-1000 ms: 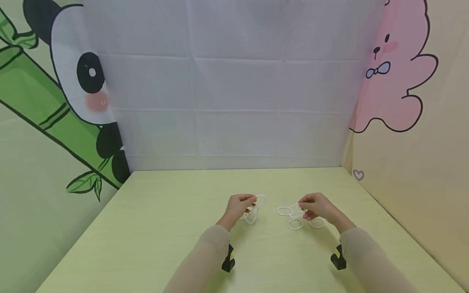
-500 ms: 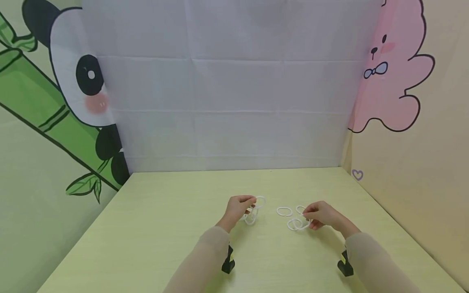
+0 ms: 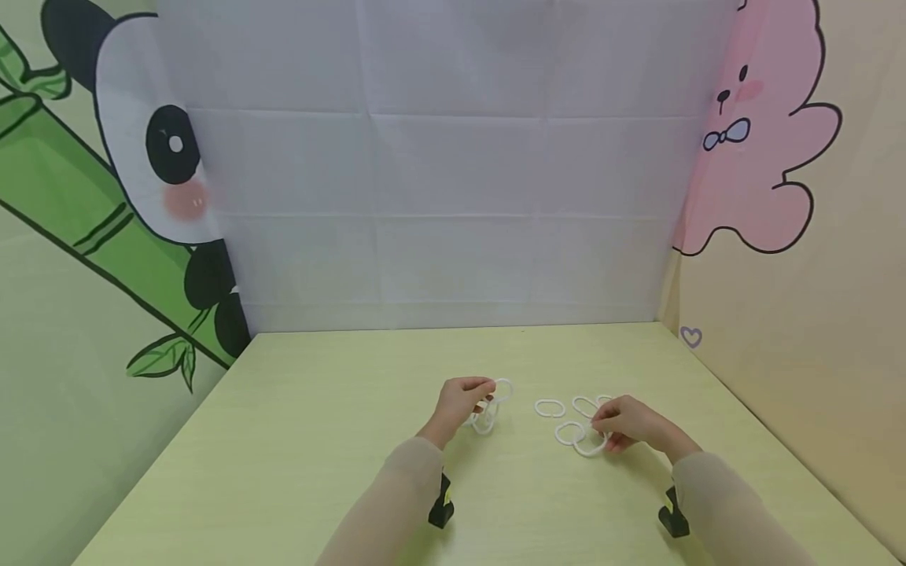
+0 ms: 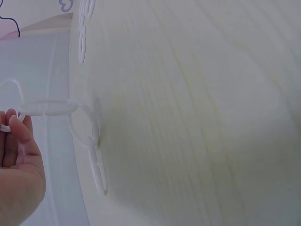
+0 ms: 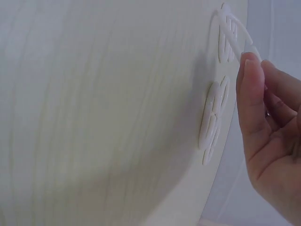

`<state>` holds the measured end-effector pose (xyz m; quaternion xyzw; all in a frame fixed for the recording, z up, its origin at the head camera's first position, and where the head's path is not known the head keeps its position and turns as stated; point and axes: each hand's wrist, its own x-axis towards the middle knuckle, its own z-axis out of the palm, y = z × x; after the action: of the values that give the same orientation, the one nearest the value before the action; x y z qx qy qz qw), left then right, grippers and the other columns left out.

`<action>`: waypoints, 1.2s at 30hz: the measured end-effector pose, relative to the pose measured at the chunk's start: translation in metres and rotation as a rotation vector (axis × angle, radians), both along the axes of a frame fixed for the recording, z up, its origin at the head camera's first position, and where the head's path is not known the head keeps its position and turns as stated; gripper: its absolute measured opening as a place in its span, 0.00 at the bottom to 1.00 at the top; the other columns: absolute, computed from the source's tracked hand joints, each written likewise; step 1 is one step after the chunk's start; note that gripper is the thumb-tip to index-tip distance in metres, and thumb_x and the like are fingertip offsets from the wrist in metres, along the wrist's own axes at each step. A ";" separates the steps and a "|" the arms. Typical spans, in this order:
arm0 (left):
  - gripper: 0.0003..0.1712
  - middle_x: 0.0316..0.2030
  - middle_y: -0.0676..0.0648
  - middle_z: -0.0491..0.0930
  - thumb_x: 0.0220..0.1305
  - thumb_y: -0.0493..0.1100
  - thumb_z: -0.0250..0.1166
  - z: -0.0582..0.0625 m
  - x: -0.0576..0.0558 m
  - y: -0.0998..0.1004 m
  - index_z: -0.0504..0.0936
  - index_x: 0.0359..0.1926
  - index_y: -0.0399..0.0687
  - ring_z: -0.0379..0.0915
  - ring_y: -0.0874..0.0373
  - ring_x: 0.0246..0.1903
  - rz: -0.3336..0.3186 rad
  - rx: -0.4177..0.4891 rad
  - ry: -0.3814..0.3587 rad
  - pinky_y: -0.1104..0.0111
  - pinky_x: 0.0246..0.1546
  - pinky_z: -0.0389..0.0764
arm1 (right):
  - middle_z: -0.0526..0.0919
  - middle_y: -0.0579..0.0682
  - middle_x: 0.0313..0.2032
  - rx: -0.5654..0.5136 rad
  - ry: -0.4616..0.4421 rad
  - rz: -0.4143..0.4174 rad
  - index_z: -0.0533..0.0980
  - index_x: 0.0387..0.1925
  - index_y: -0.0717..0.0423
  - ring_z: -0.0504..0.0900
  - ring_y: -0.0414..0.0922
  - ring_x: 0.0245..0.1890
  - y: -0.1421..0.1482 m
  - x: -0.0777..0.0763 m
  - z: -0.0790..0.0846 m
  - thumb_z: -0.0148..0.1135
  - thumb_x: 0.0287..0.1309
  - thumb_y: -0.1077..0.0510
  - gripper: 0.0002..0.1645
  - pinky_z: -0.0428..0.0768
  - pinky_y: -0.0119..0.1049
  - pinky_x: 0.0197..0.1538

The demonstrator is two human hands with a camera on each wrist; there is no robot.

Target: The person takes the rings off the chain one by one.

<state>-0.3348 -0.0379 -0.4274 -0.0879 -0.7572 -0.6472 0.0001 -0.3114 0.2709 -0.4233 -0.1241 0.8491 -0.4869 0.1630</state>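
My left hand [image 3: 455, 406] pinches an open-looking white plastic ring at one end of a short chain of white rings [image 4: 49, 107]. In the left wrist view the linked rings run from the fingers down to the table. Between thumb and fingertips, my right hand [image 3: 632, 422] holds a single oval white ring [image 3: 591, 453], tilted just over the others. Several loose white rings [image 5: 209, 115] lie flat around it; one [image 3: 549, 402] lies between the hands, and another is partly hidden behind the right hand.
The pale yellow-green table [image 3: 283, 472] carries the rings near its middle right. A white cloth backdrop [image 3: 453, 259] rises behind the far edge. Printed walls stand at the left and right. Each wrist wears a small black device [image 3: 440, 507].
My right hand has moved right and closer to me with the white ring, uncovering loose rings behind it. The left hand and its chain have stayed nearly still.
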 end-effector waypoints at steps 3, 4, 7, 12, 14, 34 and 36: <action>0.18 0.39 0.37 0.80 0.61 0.45 0.63 0.000 0.001 0.000 0.81 0.45 0.33 0.76 0.60 0.33 -0.006 0.002 -0.002 0.71 0.30 0.78 | 0.76 0.52 0.22 0.006 -0.003 0.018 0.75 0.36 0.71 0.78 0.42 0.19 0.002 0.001 -0.002 0.57 0.59 0.65 0.09 0.80 0.34 0.24; 0.19 0.39 0.37 0.80 0.62 0.45 0.62 0.000 0.001 0.000 0.81 0.45 0.33 0.76 0.60 0.33 -0.008 0.003 -0.004 0.71 0.30 0.78 | 0.76 0.51 0.22 0.008 -0.005 0.022 0.75 0.35 0.71 0.78 0.42 0.19 0.003 0.001 -0.003 0.57 0.59 0.64 0.09 0.80 0.34 0.24; 0.19 0.38 0.37 0.80 0.62 0.45 0.62 -0.001 0.001 -0.001 0.81 0.45 0.33 0.76 0.59 0.33 -0.011 0.007 -0.003 0.71 0.30 0.78 | 0.76 0.50 0.21 0.015 -0.013 0.033 0.75 0.35 0.71 0.77 0.41 0.18 0.003 0.002 -0.003 0.57 0.59 0.65 0.09 0.79 0.32 0.23; 0.17 0.38 0.39 0.81 0.62 0.44 0.62 -0.001 0.001 -0.001 0.81 0.44 0.33 0.76 0.56 0.34 -0.020 0.010 -0.008 0.70 0.30 0.78 | 0.76 0.49 0.19 0.042 -0.020 0.014 0.76 0.32 0.69 0.76 0.39 0.16 0.002 0.003 -0.004 0.58 0.58 0.66 0.07 0.78 0.30 0.21; 0.16 0.36 0.40 0.81 0.62 0.42 0.62 -0.001 0.000 -0.001 0.81 0.44 0.33 0.77 0.53 0.35 -0.021 0.009 -0.009 0.68 0.31 0.79 | 0.76 0.49 0.18 0.058 -0.017 -0.002 0.76 0.30 0.68 0.76 0.39 0.15 0.002 0.003 -0.004 0.59 0.57 0.66 0.05 0.78 0.30 0.21; 0.16 0.39 0.40 0.80 0.63 0.42 0.61 0.014 0.008 0.001 0.81 0.45 0.34 0.76 0.49 0.39 -0.002 -0.009 -0.024 0.65 0.34 0.79 | 0.75 0.53 0.16 0.253 0.065 -0.073 0.74 0.21 0.64 0.75 0.41 0.12 -0.010 0.003 -0.003 0.61 0.52 0.70 0.07 0.78 0.33 0.19; 0.15 0.40 0.39 0.80 0.64 0.40 0.60 0.025 0.019 0.001 0.80 0.45 0.32 0.75 0.45 0.41 -0.002 -0.011 -0.022 0.63 0.36 0.79 | 0.75 0.52 0.16 0.270 0.074 -0.078 0.74 0.20 0.63 0.75 0.41 0.11 -0.012 0.003 -0.004 0.61 0.51 0.71 0.08 0.78 0.33 0.18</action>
<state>-0.3160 -0.0368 -0.4027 -0.0815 -0.7608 -0.6438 -0.0094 -0.3088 0.2593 -0.4273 -0.0860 0.9165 -0.3692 0.1277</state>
